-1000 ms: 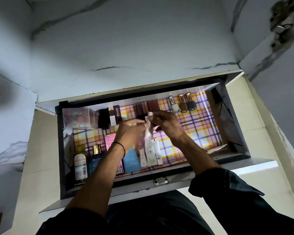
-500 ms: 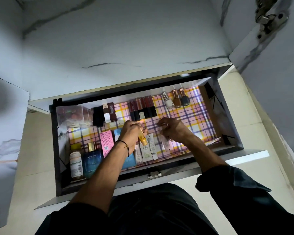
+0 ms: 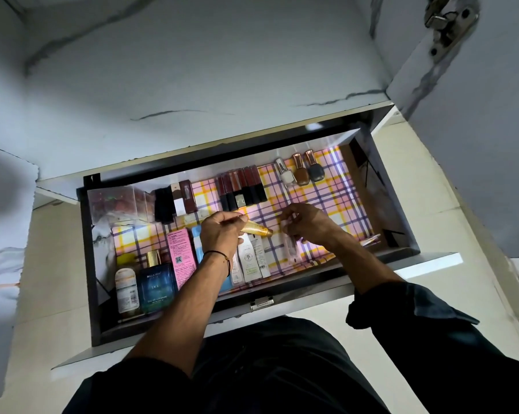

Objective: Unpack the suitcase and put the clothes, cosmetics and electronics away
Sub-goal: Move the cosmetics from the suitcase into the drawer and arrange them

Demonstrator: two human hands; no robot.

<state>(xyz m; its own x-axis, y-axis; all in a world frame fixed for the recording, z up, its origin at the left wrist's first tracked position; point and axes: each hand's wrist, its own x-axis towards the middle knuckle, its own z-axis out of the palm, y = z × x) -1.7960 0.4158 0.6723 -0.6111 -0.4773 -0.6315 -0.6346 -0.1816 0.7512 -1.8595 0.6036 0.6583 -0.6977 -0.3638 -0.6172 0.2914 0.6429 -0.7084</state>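
Two hands over the open drawer — both busy. The left hand hangs above the drawer's middle with its fingers curled round a gold tube, whose free end points toward the drawer's right side. The right hand, just right of the drawer's middle, pinches the top of a slim pale tube. That tube's lower end points at the drawer's front wall, and I cannot tell whether it touches the checked liner.

A black wrist band sits on the left arm. Under the gold tube, near the drawer's front wall, lie white tubes side by side, and the pale tube is just beside them on the right.

Now the drawer's front left corner: a blue perfume bottle with a gold cap, a small white bottle touching its left side, and a pink box on its right.

Along the drawer's back wall there is a clear plastic box in the left corner and a row of dark red lipsticks near the middle. Three nail polish bottles lie toward the right — white, brown, grey. A metal latch sits on the drawer's front edge.
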